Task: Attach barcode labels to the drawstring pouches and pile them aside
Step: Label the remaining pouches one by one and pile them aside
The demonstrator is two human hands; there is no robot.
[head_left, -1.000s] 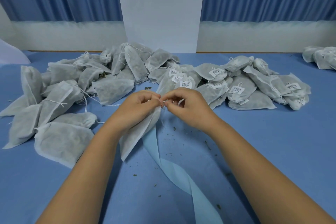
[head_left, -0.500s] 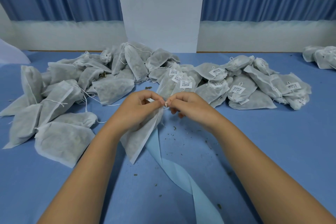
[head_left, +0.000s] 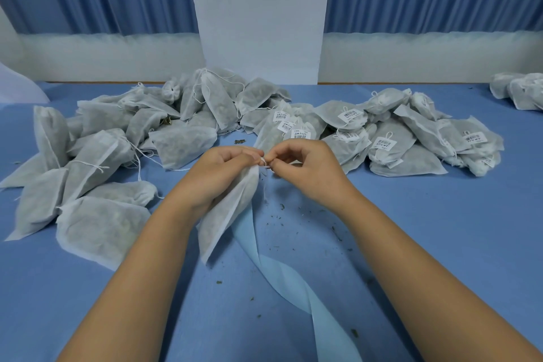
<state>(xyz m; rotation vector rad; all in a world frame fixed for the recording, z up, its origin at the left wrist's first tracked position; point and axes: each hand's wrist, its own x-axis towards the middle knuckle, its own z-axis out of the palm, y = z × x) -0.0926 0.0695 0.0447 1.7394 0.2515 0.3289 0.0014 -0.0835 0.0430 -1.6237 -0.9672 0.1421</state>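
White mesh drawstring pouch (head_left: 226,214) hangs clenched in the left hand (head_left: 217,173); right hand (head_left: 305,170) pinches its white cord (head_left: 263,161) — best keep that loop taut, mid-table.

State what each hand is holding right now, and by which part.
The left hand grips a drawstring pouch by its gathered neck. The right hand pinches the pouch's white string at that neck.

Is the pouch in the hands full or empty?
Full. The pouch in the left hand bulges, and dark filling shows through its thin white cloth.
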